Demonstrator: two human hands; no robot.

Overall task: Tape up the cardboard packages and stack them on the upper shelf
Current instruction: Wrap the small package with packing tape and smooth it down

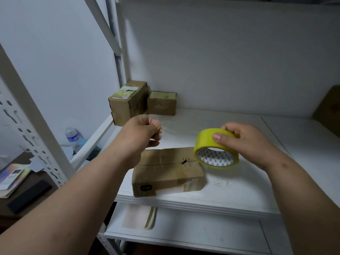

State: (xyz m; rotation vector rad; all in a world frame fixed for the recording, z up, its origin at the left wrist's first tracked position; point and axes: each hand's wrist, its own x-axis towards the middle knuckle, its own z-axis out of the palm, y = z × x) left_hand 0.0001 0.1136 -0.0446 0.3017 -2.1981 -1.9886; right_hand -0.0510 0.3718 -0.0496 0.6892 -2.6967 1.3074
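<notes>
Cardboard package [168,171] below tape-roll [217,148] grip

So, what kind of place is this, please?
Probably a small storage or packing corner in a room. A white metal shelving unit holds cardboard packages, the right hand grips a yellow tape roll, and a cluttered dark desk stands beside it.

A brown cardboard box [168,171] lay flat near the shelf's [239,192] front edge, at lower centre of the frame, its top seam visible and torn near the right end. A yellow tape roll [217,148] was tilted above its right end. Two more taped boxes [128,102] [161,103] stood side by side at the back, upper centre-left.
</notes>
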